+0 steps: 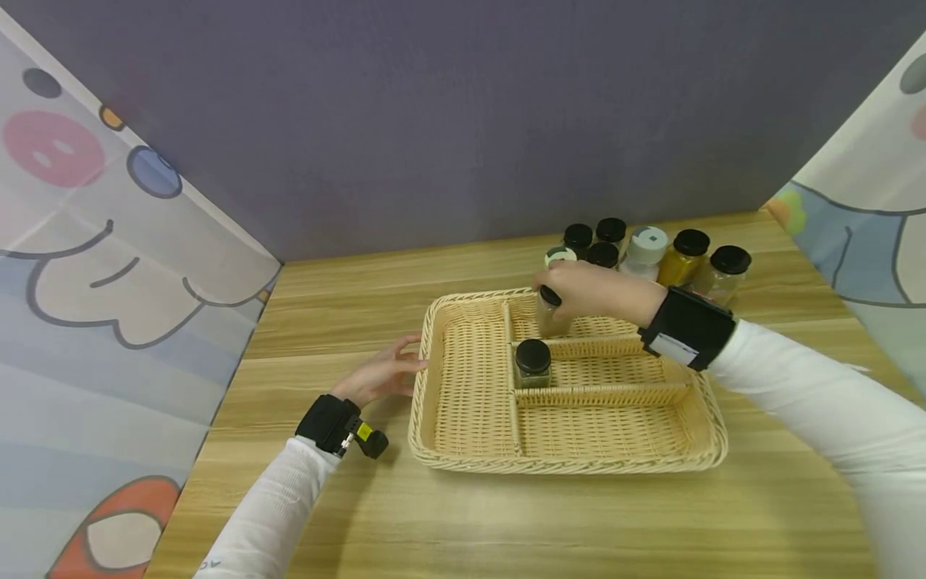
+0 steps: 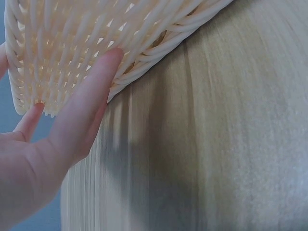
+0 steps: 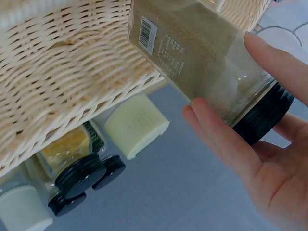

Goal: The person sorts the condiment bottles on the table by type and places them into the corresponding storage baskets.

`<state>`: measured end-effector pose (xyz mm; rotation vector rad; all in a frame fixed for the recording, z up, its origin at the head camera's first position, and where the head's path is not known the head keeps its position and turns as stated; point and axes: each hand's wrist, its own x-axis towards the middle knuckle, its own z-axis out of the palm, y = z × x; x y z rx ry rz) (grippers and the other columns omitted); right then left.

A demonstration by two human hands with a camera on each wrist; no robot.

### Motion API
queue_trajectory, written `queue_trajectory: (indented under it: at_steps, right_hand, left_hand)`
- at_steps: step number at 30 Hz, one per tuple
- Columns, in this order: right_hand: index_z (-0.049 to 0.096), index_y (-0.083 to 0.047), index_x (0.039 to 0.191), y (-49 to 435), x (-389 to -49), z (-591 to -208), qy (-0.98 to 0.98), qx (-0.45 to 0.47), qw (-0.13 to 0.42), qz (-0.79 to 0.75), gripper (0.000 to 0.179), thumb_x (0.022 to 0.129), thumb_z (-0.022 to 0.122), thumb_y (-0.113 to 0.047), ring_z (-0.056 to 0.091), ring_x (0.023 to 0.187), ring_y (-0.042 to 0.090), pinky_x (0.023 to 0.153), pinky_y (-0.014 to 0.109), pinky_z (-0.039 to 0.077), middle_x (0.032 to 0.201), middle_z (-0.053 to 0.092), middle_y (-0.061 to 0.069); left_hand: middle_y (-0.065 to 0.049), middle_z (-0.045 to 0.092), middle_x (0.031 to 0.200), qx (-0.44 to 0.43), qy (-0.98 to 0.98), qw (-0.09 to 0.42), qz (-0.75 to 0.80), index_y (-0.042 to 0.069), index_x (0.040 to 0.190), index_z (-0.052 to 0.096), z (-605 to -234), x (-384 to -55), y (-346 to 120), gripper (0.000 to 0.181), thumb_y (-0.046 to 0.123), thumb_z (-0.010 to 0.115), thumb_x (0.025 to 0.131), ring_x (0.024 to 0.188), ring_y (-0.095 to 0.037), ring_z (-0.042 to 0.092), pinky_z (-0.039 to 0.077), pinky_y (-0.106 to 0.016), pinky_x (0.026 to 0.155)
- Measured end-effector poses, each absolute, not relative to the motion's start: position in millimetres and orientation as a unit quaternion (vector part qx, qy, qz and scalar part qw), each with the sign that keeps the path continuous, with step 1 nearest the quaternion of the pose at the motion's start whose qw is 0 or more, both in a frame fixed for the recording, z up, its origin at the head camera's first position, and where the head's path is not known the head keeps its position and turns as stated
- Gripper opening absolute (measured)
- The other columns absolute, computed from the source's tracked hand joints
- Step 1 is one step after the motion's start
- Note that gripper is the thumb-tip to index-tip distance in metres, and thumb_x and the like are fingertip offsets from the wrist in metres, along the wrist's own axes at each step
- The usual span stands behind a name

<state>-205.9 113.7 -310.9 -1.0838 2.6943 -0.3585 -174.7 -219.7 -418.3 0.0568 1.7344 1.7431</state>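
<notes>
Step in hand is looking like loading jars into the basket point(image 1: 571, 466). Right grip point(image 1: 589, 288) is pinching a jar of brown powder point(image 3: 192, 57) near its black lid, thumb and fingers on opposite sides. That jar is hanging over or inside the basket's back compartment, near its left end; whether its bottom is touching the basket floor, cannot tell. Left grip point(image 1: 379, 376) is resting spread, fingers touching the basket's left side, probably steadying it. A black-lidded jar point(image 1: 533, 363) is standing in the basket's middle compartment, also at the left end by the divider point(image 1: 515, 418). More jars point(image 1: 678, 264) are standing on the desk point(image 1: 470, 523) behind the basket, black and white lids mixed. Next move is probably calling for setting the pinched jar upright on the basket floor, not catching the divider, then releasing cleanly.
</notes>
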Motion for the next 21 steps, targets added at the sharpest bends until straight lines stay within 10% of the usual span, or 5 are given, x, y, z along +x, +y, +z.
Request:
queue_trajectory:
  at_steps: [21]
  right_hand:
    - [0.054, -0.001, 0.109, 89.3, -208.7, -328.6, 0.916, -0.372, 0.11, -0.099, 0.042, 0.071, 0.07, -0.007, 0.053, 0.093, 0.031, 0.072, 0.039, 0.052, 0.109, 0.057, 0.02]
  left_hand:
    - [-0.026, 0.042, 0.119, 0.035, 0.666, 0.339, 0.664, 0.012, 0.133, 0.021, -418.9, -173.8, -220.1, 0.057, 0.005, 0.052, 0.085, 0.1, -0.032, 0.051, 0.047, -0.054, 0.084]
